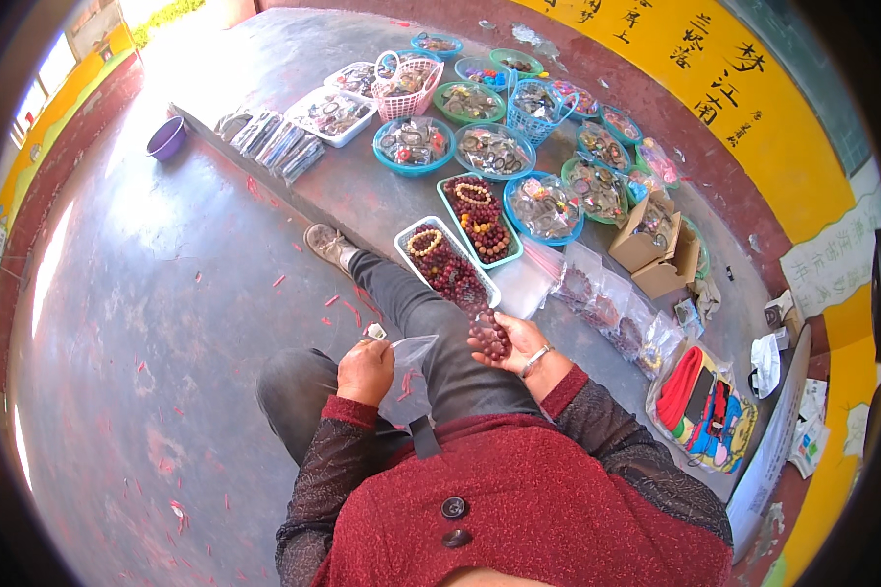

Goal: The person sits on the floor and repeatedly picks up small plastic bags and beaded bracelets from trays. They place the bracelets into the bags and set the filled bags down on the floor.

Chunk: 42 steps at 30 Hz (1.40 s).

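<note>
I can see the dark red bead string (pixel 489 336) lying in the half-curled right hand (pixel 522 344), its length pointing toward the white basket's (pixel 496 291) near corner, rightward of the clear bag (pixel 416 350) pinched by the nearly closed left hand (pixel 366 371).

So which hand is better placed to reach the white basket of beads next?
Probably the right hand: it is nearer the white basket, though holding dark red beads. The left hand, farther off, holds a clear plastic bag.
</note>
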### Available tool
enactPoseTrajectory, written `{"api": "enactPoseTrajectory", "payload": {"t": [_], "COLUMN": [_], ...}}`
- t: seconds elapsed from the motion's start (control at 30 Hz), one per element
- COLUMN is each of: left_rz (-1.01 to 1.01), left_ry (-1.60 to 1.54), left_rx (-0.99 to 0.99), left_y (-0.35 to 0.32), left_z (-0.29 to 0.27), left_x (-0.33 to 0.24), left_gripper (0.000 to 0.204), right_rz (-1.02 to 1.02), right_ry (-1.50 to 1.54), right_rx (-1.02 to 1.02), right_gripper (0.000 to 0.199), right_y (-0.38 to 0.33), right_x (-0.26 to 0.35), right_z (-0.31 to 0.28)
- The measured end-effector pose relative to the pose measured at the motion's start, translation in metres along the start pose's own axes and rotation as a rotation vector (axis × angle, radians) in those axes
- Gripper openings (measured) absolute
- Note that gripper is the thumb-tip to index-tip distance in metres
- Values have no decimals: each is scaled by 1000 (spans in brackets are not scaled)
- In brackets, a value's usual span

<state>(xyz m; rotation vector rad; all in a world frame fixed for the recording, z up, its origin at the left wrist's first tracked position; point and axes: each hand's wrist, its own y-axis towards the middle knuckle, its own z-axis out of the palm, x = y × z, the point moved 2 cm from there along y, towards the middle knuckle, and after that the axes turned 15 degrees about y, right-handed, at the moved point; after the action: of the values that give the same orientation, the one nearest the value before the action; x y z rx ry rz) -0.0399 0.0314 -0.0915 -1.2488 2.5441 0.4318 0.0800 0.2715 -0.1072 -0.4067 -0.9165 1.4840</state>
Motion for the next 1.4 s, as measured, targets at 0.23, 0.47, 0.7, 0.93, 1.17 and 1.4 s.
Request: {"api": "enactPoseTrajectory", "payload": {"t": [0.23,0.47,0.7,0.93,1.17,1.4], "left_rz": [27,3,-3,24,48,-138], "left_ry": [-14,-34,-74,-164,-267,-548], "left_rx": [-26,8,-5,16,42,155], "left_y": [-1,-1,-1,0,2,3], "left_z": [2,0,-1,-2,-8,-6], "left_x": [0,1,1,2,2,12], "left_gripper": [18,14,13,13,16,15], "right_rz": [-133,-842,-1086,-1128,-999,-1018], "right_ry": [-259,-1230,-1613,-1949,-1956,-1913], "right_rx": [237,581,637,765,765,769], "right_gripper": [26,25,14,13,15,22], "right_y": [-36,-55,-39,-19,-8,-8], "right_x": [0,-16,-46,-54,-61,-64], "right_z": [45,100,109,115,125,128]}}
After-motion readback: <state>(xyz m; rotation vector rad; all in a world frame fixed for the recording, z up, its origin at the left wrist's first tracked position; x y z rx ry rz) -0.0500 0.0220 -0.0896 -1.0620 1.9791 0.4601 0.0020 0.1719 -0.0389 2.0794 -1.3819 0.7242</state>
